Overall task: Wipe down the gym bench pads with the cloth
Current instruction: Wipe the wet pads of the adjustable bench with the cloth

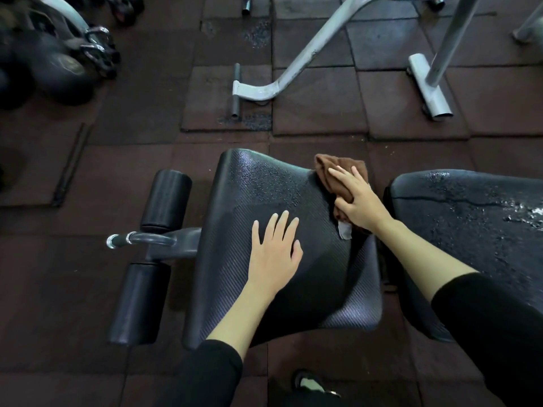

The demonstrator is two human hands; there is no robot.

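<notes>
While right hand (357,201) presses cloth (325,168), its white tag (345,230) hangs.

You have two bench pads in front of you: the seat pad (249,195) and the back pad (470,224). There is one brown cloth (326,168). Your hands number two, the left hand (273,254) and the right hand (358,201). Beside the seat pad you can count two black foam rollers, the far roller (166,198) and the near roller (138,304), and one chrome-tipped handle (117,240). One shoe (311,383) shows at the bottom edge. The dark balls (61,71) at upper left overlap too much to count.
</notes>
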